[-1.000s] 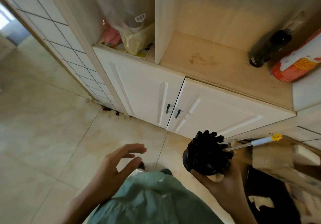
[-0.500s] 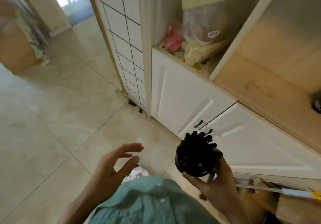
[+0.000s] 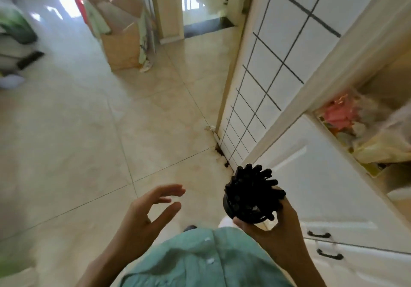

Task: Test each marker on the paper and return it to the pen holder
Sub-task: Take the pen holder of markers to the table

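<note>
We look down on a pale tiled floor (image 3: 77, 131), most of it sharp near our feet, but the far left is smeared: a green and white heap (image 3: 15, 30) there cannot be made out. The white cabinet (image 3: 333, 197) runs out of the right edge, so its doors and two dark handles (image 3: 319, 234) are cut short, and the bags on its shelf (image 3: 360, 128) are a blur of pink and yellow. The gridded white panel (image 3: 278, 64) beside it is cropped at the top. Further off stands a cardboard box (image 3: 122, 48), softly blurred. Our green shirt (image 3: 200, 262) hides the legs and most of the feet.

Our right hand (image 3: 280, 226) grips the black pen holder (image 3: 249, 211) from below, fingers curled round its base; the holder's lower wall is hidden behind them. The black markers (image 3: 251, 186) bristle from its top, too dense to count. Our left hand (image 3: 151, 211) hovers apart from it, fingers loosely spread and holding nothing.

Against half a second ago, the view has swung left: the cabinet has slid toward the edge, the doorway and box have come into sight, while both hands keep the same pose.
</note>
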